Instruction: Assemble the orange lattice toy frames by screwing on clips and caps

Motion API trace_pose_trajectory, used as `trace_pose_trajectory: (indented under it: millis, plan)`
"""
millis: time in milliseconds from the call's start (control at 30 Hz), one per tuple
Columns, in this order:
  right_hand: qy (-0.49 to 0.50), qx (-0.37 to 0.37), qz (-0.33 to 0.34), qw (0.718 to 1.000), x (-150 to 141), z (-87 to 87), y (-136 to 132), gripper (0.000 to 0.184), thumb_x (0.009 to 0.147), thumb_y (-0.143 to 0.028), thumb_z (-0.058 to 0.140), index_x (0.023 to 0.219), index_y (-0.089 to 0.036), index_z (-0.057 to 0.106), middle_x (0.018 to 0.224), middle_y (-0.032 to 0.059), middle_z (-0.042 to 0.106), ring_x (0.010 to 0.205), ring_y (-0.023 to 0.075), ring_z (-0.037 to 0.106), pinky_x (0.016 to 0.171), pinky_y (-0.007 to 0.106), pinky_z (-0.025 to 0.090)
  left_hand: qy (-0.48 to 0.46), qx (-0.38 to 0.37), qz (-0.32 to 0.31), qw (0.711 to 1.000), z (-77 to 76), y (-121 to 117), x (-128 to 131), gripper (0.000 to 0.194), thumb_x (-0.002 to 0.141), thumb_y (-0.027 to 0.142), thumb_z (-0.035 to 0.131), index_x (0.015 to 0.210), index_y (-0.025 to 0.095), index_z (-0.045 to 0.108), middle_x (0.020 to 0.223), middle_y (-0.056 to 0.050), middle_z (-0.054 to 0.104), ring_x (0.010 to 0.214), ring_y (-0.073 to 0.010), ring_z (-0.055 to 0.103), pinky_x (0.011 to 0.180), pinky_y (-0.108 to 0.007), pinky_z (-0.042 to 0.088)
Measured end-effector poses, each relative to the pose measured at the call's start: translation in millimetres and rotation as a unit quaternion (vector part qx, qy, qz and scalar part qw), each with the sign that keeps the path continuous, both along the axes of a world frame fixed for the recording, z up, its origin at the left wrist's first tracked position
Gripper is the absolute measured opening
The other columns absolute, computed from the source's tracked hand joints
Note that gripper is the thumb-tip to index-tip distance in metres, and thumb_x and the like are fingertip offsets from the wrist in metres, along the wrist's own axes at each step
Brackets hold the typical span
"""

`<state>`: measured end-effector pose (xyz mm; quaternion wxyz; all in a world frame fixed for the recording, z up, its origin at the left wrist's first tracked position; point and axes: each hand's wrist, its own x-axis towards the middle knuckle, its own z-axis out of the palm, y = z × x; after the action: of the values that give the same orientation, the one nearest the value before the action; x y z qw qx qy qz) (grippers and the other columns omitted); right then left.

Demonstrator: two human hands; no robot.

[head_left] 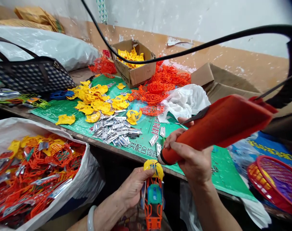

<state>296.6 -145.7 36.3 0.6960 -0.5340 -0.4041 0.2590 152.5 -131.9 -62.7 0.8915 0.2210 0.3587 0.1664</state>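
Note:
In my left hand (133,186) is an orange toy car frame (153,210) with a yellow front piece (152,166), a teal block in its middle and silvery strips along its sides. My thumb presses on the yellow piece. My right hand (191,154) wraps round an electric screwdriver (218,128) in a red cover. Its dark nose points down left, close above the yellow piece; whether they touch I cannot tell. A heap of silver strips (114,130) and a pile of yellow pieces (98,99) lie on the green sheet (141,144) beyond my hands.
A white sack (88,173) of assembled frames stands at the left. Behind are a cardboard box (138,75) of yellow pieces, orange frames (160,85) and a white plastic bag (186,99). A black cable (184,51) hangs across the view. Red baskets (276,183) sit at right.

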Motion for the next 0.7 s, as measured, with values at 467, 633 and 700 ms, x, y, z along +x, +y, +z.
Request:
trace_pose_trajectory:
  millis: [467,633,700]
  plan:
    - [0.034,0.0,0.046,0.998,-3.1,-11.5,2.8,0.012,0.066,-0.021,0.072,0.073,-0.021,0.062,0.067,-0.0016,0.061,0.058,0.016,0.059,0.057,0.035,0.051,-0.012,-0.012,0.006,1.0,-4.0,0.5,0.1,0.035,0.061,0.033,0.086,0.081,0.006,0.076,0.069,-0.008,0.072,0.058,-0.0141,0.062,0.059,-0.025,0.048]
    - [0.017,-0.004,0.046,0.999,-1.8,-15.6,1.6,0.012,0.066,-0.021,0.072,0.073,-0.021,0.062,0.07,-0.0009,0.06,0.064,0.0165,0.059,0.062,0.036,0.052,-0.001,-0.018,0.008,1.0,-1.2,1.1,0.7,0.035,0.058,0.032,0.087,0.079,0.006,0.075,0.069,-0.008,0.071,0.056,-0.0134,0.061,0.058,-0.024,0.048]
    - [0.014,-0.005,0.044,0.999,-2.6,-15.4,1.9,0.011,0.066,-0.021,0.071,0.073,-0.021,0.062,0.069,-0.0009,0.059,0.065,0.0166,0.059,0.062,0.036,0.053,0.001,-0.018,0.006,1.0,-0.1,1.1,0.8,0.034,0.059,0.032,0.087,0.078,0.006,0.075,0.068,-0.007,0.071,0.056,-0.0133,0.061,0.058,-0.024,0.048]
